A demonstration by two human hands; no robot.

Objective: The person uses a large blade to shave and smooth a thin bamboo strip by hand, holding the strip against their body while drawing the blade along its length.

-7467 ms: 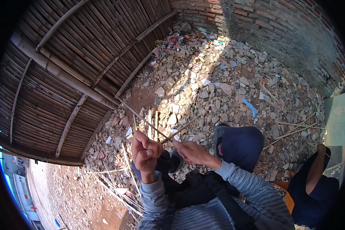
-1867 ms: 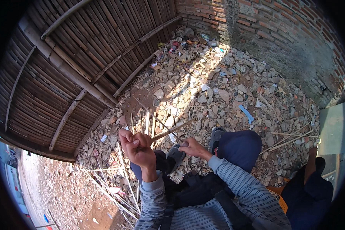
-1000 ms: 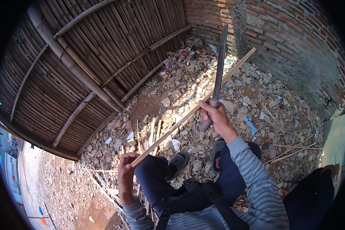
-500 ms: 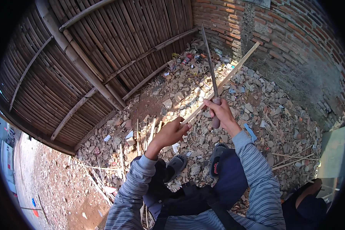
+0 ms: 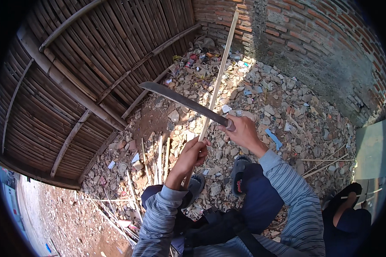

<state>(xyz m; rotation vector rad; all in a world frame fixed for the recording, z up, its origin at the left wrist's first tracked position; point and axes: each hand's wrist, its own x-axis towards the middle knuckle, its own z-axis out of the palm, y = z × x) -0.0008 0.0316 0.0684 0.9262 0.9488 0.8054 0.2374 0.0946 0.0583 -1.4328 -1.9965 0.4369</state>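
A long thin bamboo strip [image 5: 218, 73] is held upright by the left hand [image 5: 192, 155], and a big knife [image 5: 182, 102] is held by the right hand [image 5: 243, 132]. The blade is laid across the strip, tilted up toward the bamboo wall [image 5: 73, 77].

For this step to be done well, the strip should be kept steady and gripped low, well under the place where the blade meets it. The blade should be moved away from the body, never toward the left hand. Only thin bits should be shaved off at a time, so the strip is not split the wrong way. The feet in sandals [image 5: 239, 165] below should be kept out of the way too.

The left fingers [image 5: 200, 145] are curled tight around the lower part of the strip, pressed together. The strip runs up from them, past the blade, until its top is seen against the brick wall [image 5: 304, 38]. The right fingers are wrapped closed on the knife handle, just to the right of the strip, near it but not touching it. The blade crosses the strip just above the left fingers.

More thin strips [image 5: 158, 158] are seen lying on the stony ground [image 5: 283, 98], just left of the left hand.
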